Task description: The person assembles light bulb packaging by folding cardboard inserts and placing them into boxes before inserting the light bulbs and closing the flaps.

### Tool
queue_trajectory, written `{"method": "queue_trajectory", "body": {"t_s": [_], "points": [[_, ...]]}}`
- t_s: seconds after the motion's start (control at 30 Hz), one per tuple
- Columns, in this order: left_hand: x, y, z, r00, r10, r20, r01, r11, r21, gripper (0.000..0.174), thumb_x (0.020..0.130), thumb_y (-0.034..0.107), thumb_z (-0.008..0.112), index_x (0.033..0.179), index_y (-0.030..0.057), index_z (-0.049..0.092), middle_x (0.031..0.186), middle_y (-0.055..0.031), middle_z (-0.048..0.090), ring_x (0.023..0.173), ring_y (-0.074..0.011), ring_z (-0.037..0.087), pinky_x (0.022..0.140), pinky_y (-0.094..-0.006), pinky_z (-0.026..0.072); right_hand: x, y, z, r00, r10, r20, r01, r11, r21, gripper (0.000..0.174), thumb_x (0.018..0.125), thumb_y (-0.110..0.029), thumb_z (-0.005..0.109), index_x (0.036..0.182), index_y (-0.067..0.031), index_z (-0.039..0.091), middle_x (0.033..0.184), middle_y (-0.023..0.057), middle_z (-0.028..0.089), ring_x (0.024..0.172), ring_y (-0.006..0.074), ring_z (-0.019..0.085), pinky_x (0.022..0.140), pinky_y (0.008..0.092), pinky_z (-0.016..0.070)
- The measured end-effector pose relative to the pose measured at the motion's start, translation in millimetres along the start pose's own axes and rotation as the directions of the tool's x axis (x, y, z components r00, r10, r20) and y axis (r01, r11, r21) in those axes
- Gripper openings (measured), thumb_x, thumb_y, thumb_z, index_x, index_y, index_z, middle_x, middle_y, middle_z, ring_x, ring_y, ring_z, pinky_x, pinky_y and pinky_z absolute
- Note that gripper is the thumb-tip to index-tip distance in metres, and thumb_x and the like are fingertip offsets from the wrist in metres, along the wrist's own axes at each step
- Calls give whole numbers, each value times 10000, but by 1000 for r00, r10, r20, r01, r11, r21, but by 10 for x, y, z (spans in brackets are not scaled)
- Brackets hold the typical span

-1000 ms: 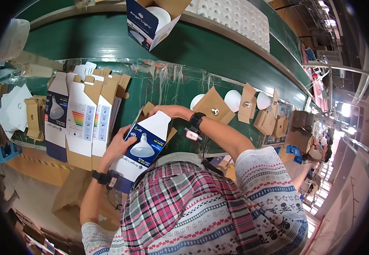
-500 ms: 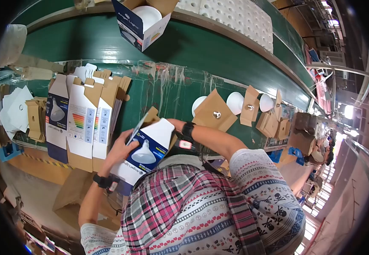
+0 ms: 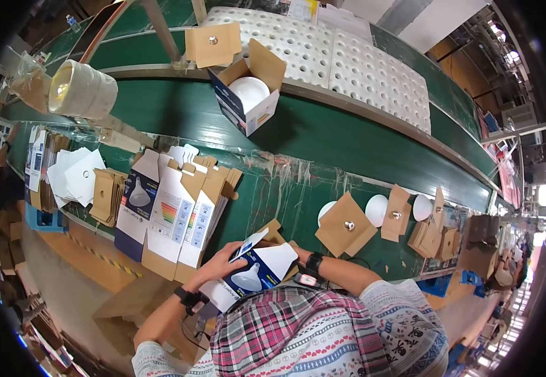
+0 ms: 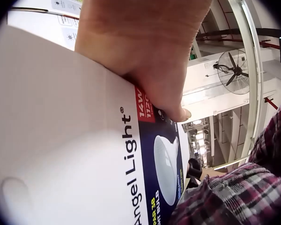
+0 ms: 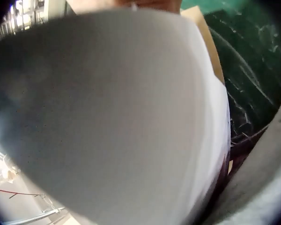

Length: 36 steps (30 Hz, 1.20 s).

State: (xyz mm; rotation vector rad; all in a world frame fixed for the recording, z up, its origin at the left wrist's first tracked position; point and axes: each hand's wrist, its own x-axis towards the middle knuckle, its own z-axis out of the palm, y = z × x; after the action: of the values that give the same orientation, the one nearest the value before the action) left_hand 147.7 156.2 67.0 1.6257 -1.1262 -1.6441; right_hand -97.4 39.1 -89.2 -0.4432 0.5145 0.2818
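A blue-and-white light bulb box [image 3: 248, 276] lies tilted against the person's front, its top flaps raised. My left hand [image 3: 221, 264] grips its left side, the thumb lying over the printed front. In the left wrist view, the same hand [image 4: 140, 51] bends over the edge of the box [image 4: 84, 140]. My right hand [image 3: 299, 252] is at the far right side of the box, behind a white flap [image 3: 279, 259] that hides most of its fingers. From the right wrist, the white flap [image 5: 126, 112] fills the view, with a bit of the hand [image 5: 126, 4] above it.
Flattened bulb boxes [image 3: 175, 217] stand stacked to the left, near white sheets [image 3: 75, 176]. An open box with a bulb [image 3: 249, 93] stands on the green belt [image 3: 348, 132]. Several bulbs in cardboard inserts [image 3: 346, 226] line the right. Behind is a perforated white foam tray [image 3: 373, 69].
The head view has shifted, showing more of the far side of the bench. My right hand has slid down behind the flap, while the left keeps its grip on the box.
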Motion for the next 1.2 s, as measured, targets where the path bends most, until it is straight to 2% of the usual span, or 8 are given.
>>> {"method": "queue_trajectory", "body": {"t_s": [0.27,0.33,0.37,0.4,0.5,0.6,0.77,1.2], "points": [[62,-61,7,994,-105,-40,101,991,-82,622,865,410,566,1301,-13,437,1246,-208,501,1168,-279,482,996,-339,356,202,268,-396,967,-198,-160,174,973,-153,397,932,-242,522,1247,0,510,1291,94,514,1165,195,501,989,321,392],[-47,-57,-34,962,-265,-72,244,944,-221,579,883,382,553,1296,-10,447,1197,-171,540,1089,-222,531,940,-301,395,370,280,-463,847,-518,-120,38,284,-958,316,868,-150,605,1165,-47,573,1178,124,584,1042,197,574,876,321,462],[-72,-69,-90,940,-335,-60,316,926,-205,534,902,359,530,1285,-7,462,1159,-146,563,1028,-179,546,895,-280,417,-33,-586,515,817,-576,-30,321,497,-806,282,821,-99,636,1084,-19,574,1065,125,592,980,212,592,810,318,472],[-63,-327,-55,975,-151,-164,125,979,-160,498,917,342,507,1277,0,474,1126,-144,578,1006,-173,543,883,-282,419,-204,-652,633,640,-755,-145,171,323,-931,241,824,-100,616,1039,-5,562,982,103,579,917,213,595,772,319,472],[-78,-272,-75,968,-187,-170,157,972,-172,470,940,324,466,1264,-15,476,1106,-138,582,987,-171,540,881,-277,414,-467,-425,596,429,-660,-617,101,714,-693,342,887,-264,575,1086,10,530,1039,142,584,921,209,585,806,321,469],[-66,-328,-62,973,-116,-201,84,983,-162,453,957,326,427,1231,-29,493,1074,-122,588,967,-168,540,874,-272,412,-505,-318,610,732,-196,-653,342,934,102,459,904,-408,541,1126,-7,518,1091,128,572,986,183,557,858,313,450],[-106,-247,-157,951,-161,-263,112,975,-194,480,976,379,357,1191,-22,508,973,-78,594,881,-133,533,801,-254,426,-417,-487,801,866,-419,-273,463,878,123,575,963,-496,315,1221,-6,475,1174,62,504,1116,161,453,1032,329,294],[215,355,-34,962,44,-269,-57,997,-43,434,917,193,446,1313,19,405,1248,-108,468,1134,-187,442,980,-285,320,-51,-327,454,906,-373,-199,342,924,-171,389,891,-286,582,1109,37,581,1033,59,596,984,128,502,901,266,353]]}}
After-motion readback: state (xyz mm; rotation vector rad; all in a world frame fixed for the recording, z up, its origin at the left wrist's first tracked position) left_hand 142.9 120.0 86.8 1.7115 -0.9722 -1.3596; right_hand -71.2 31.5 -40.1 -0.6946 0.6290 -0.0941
